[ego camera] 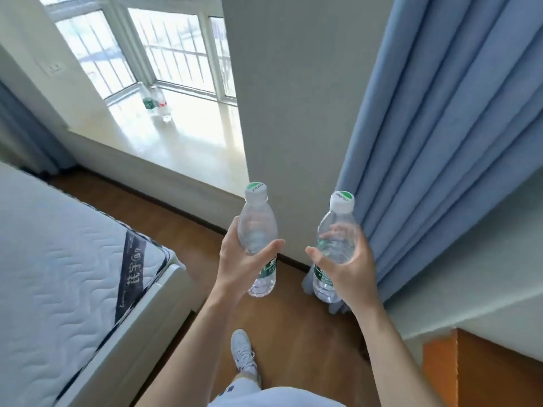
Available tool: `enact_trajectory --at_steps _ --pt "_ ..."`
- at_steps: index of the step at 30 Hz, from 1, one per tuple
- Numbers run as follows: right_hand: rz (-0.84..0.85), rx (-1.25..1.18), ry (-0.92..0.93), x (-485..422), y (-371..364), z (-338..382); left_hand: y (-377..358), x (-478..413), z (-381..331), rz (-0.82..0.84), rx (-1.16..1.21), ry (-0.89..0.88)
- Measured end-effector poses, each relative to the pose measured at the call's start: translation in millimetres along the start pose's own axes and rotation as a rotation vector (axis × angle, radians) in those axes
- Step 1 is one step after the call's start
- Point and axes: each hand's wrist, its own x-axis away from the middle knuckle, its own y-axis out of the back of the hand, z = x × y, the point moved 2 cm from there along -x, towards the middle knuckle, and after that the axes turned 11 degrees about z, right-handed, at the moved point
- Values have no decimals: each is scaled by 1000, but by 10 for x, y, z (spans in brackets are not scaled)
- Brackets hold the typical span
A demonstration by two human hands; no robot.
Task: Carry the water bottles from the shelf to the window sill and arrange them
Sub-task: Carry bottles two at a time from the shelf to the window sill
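Observation:
My left hand point(244, 261) grips a clear water bottle point(258, 227) with a green label and a white-and-green cap, held upright over the wooden floor. My right hand point(349, 268) grips a second, matching bottle point(338, 236) upright beside the blue curtain. The wide, pale window sill point(176, 142) lies ahead at upper left, brightly lit. Two bottles stand close together on it near the window corner: one with a green label point(148, 101) and one with a red label point(163, 105).
A bed with a quilted mattress point(58, 274) fills the left. A grey wall pillar point(293, 113) stands straight ahead, with a blue curtain point(455, 142) to its right. An orange wooden unit point(484, 371) sits at the lower right. My shoe point(242, 352) is on the floor.

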Motion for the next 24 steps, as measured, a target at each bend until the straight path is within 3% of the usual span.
enact_trajectory --at_steps 13,24 --pt "335 31 73 -1501 -2111 294 2011 -742 539 -350 -59 24" --pt "401 41 121 -2587 -3407 429 3268 -1602 748 -454 -136 1"
